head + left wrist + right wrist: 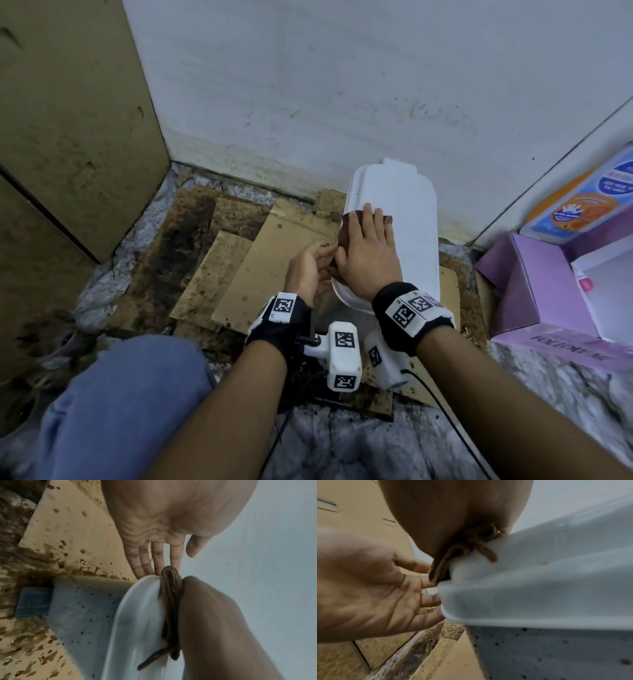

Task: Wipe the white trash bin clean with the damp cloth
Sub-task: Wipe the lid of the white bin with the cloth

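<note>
The white trash bin (407, 219) stands against the wall with its lid down. Its speckled side wall (556, 655) carries many dark spots. A brown damp cloth (347, 228) lies folded on the lid's left part. My right hand (366, 246) lies flat on the cloth with straight fingers and presses it onto the lid (137, 615). The cloth (171, 595) shows squeezed between that palm and the lid, and the cloth (443, 563) sticks out at the lid's edge. My left hand (311, 263) is beside the bin, its straight fingers (145, 563) touching the lid's left rim.
Stained, wet cardboard sheets (260, 253) cover the floor left of and under the bin. A tall cardboard box (68, 137) stands at the left, the white wall (342, 85) behind. Purple boxes (534, 291) sit at the right. My knee in blue jeans (120, 394) is at the lower left.
</note>
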The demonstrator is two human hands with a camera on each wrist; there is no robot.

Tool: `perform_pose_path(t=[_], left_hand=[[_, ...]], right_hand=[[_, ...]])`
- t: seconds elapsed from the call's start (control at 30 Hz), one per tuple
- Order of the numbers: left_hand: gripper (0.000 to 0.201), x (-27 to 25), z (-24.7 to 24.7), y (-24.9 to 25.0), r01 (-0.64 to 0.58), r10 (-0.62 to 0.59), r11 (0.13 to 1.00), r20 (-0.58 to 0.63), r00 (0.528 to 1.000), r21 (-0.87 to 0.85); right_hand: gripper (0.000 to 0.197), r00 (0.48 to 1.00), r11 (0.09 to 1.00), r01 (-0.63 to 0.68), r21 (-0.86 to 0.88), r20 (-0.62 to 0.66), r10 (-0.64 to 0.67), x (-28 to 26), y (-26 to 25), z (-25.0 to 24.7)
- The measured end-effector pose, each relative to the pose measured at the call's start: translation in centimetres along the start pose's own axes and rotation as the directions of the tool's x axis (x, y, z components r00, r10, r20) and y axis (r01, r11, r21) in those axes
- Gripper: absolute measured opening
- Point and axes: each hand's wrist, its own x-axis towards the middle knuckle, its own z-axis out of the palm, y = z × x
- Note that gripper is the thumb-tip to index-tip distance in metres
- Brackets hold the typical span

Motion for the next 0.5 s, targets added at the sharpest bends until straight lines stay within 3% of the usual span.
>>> perform_pose_path(t=[0.13, 0.23, 0.5], left_hand=[[0.047, 0.8, 0.1, 0.5, 0.042, -0.041, 0.999, 0.019, 0.999, -0.023], [0.049, 1.1, 0.5, 0.8, 0.05, -0.049, 0.998, 0.02, 0.999, -0.043], [0.049, 1.3, 0.7, 0.9, 0.082, -0.077, 0.988, 0.039, 0.996, -0.131]], right_hand=[[0.059, 0.995, 0.995, 0.093, 0.038, 0.026, -0.094, -1.6, 1.3, -0.9], [0.057, 0.98, 0.979, 0.199, -0.05, 0.025, -0.198, -3.4, 1.9, -1.4], [0.063, 0.984, 0.975, 0.155, -0.16, 0.109, -0.138, -1.1, 0.9, -1.4]])
